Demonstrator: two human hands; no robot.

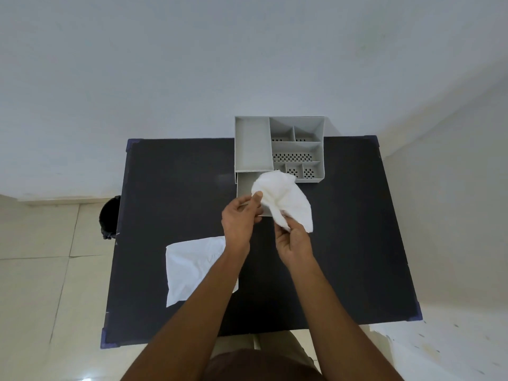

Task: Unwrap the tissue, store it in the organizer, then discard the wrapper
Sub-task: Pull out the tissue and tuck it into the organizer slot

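Note:
A crumpled white tissue (286,200) hangs in the air between both my hands, just above the pulled-out drawer (243,189) of the grey organizer (251,144). My left hand (240,218) pinches the tissue's left edge with thumb and fingers. My right hand (292,242) grips its lower edge. The flat white wrapper (191,268) lies on the black table (170,188) to the left, partly under my left forearm.
The organizer stands at the table's far edge against the white wall, with several open compartments on top. A dark bin (110,218) sits on the tiled floor left of the table. The right half of the table is bare.

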